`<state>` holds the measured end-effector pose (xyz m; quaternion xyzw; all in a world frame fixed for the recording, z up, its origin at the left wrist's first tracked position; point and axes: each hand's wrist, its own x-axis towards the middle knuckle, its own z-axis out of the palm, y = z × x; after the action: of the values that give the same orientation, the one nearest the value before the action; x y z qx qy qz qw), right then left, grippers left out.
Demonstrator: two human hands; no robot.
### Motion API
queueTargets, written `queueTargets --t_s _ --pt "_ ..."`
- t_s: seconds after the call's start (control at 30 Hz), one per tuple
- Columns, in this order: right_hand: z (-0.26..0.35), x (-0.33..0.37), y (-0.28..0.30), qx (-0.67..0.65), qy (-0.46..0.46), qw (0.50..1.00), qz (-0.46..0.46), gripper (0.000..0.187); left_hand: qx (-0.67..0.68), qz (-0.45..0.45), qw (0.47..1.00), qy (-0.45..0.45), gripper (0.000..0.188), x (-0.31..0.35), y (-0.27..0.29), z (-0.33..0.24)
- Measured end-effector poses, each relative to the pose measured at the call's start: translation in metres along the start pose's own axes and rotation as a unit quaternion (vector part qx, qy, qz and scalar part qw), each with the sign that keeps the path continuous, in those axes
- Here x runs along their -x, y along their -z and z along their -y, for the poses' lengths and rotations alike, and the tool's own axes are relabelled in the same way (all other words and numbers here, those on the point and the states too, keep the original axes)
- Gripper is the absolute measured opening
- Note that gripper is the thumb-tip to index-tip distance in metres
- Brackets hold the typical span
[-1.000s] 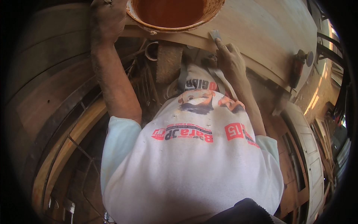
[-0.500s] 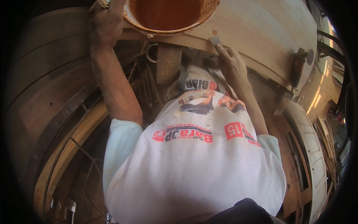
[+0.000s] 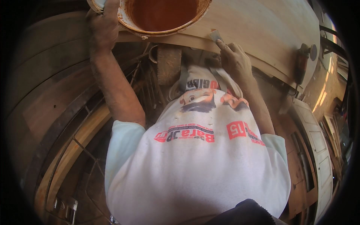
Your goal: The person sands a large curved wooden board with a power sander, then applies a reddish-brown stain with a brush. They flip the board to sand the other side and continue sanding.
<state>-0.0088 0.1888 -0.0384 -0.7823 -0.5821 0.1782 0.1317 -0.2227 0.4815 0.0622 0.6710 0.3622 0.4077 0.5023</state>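
A bucket (image 3: 124, 19) with a smeared, pale rim stands at the top of the view, with reddish-brown material (image 3: 163, 17) inside. Left of it, my left hand (image 3: 103, 32) is closed on a pale round container (image 3: 96, 5), partly cut off by the upper edge. My right hand (image 3: 236, 60) pinches a small flat grey scraper (image 3: 215, 36) with a brownish edge. That tool rests at the near edge of a pale wooden panel (image 3: 258, 32), its tip on or just over the surface.
A dark power tool (image 3: 301, 63) lies on the panel's right end. White panelled doors (image 3: 318, 153) lean at the right, with wood strips (image 3: 333, 131) beyond. A metal frame (image 3: 84, 148) and timber beam (image 3: 71, 153) lie at left. Below the panel is a wooden block (image 3: 168, 63).
The bucket and my left hand sit slightly further left in the view, and more of the pale container shows. My right hand has turned a little, with the scraper still in its fingers.
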Motion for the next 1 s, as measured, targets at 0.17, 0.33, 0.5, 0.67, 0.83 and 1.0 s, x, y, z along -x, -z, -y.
queueTargets --t_s 0.17,0.33,0.5,0.67,0.83,1.0 --pt "-0.006 0.005 -0.014 -0.010 0.015 0.999 -0.031 0.050 -0.058 -0.003 0.998 0.019 0.036 0.000 0.004 0.002" --pt "0.012 0.004 0.001 -0.032 -0.019 0.999 0.001 0.048 -0.067 -0.043 0.994 0.074 0.041 -0.001 0.007 0.005" --pt "0.020 0.003 -0.013 -0.030 -0.012 0.999 -0.011 0.041 -0.065 -0.036 0.995 0.072 0.043 -0.002 0.008 0.004" --pt "0.021 0.003 0.003 -0.046 -0.049 0.998 -0.007 0.041 -0.082 -0.050 0.991 0.091 0.045 -0.001 0.006 0.001" --pt "0.011 -0.001 -0.010 -0.030 -0.034 0.999 -0.009 0.042 -0.102 -0.055 0.989 0.090 0.045 -0.002 0.005 0.001" --pt "0.026 -0.005 0.013 -0.027 -0.051 0.998 0.035 0.046 -0.038 -0.047 0.996 0.069 0.045 -0.001 0.006 0.007"
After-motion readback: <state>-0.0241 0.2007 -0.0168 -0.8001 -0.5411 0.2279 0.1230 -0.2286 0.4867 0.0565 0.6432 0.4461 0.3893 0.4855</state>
